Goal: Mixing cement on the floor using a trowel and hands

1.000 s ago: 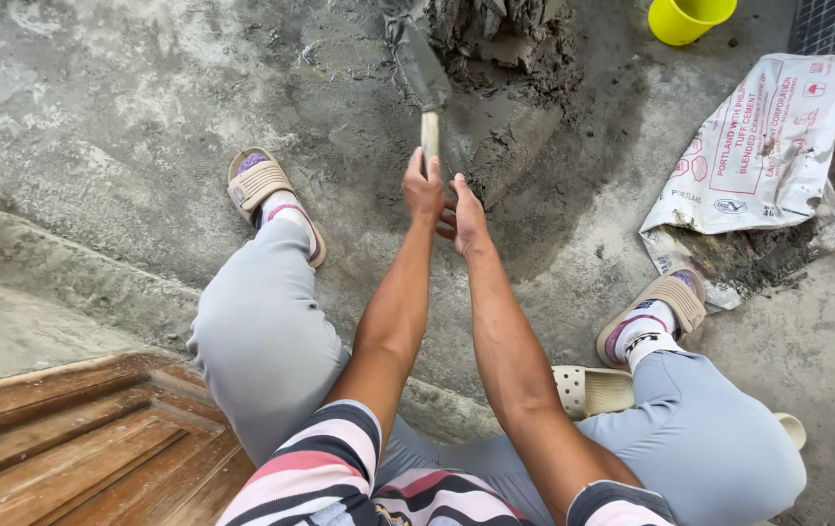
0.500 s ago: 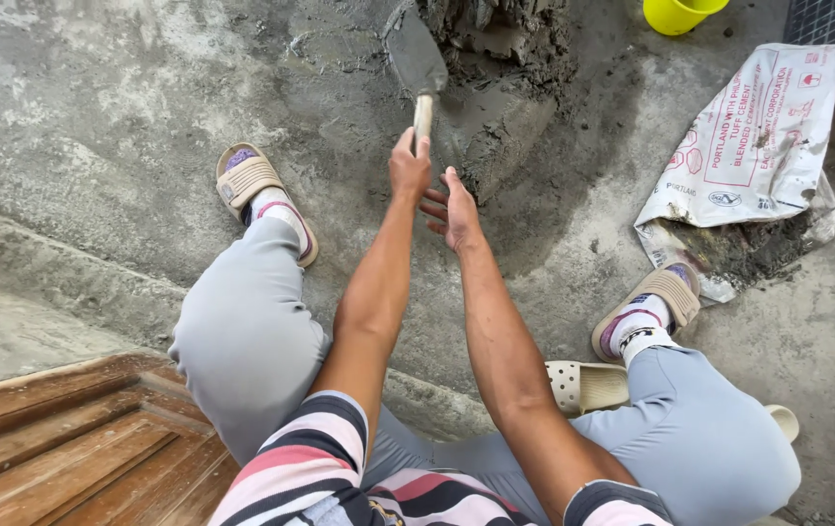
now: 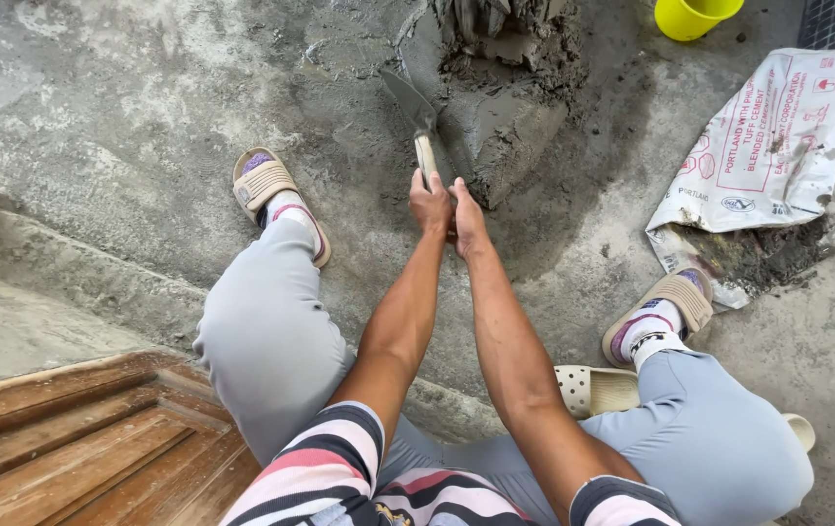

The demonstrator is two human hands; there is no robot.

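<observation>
I sit with my knees apart over a concrete floor. My left hand (image 3: 428,204) and my right hand (image 3: 467,216) are pressed together, both closed around the wooden handle of a trowel (image 3: 416,117). Its grey, mortar-coated blade points up and left, lying on the floor beside a heap of wet cement mix (image 3: 498,93). The heap sits just beyond my hands, with a smoothed near face and rough clumps on top.
A torn white cement bag (image 3: 766,156) with spilled grey mix lies at right, by my right sandal (image 3: 661,312). A yellow bucket (image 3: 693,17) stands at the top edge. Wooden boards (image 3: 86,438) fill the lower left, beyond a raised concrete ledge (image 3: 67,273).
My right hand, open beside the handle half a second ago, has closed on it again. The trowel has been drawn back toward me, its blade now lower and left of the heap.
</observation>
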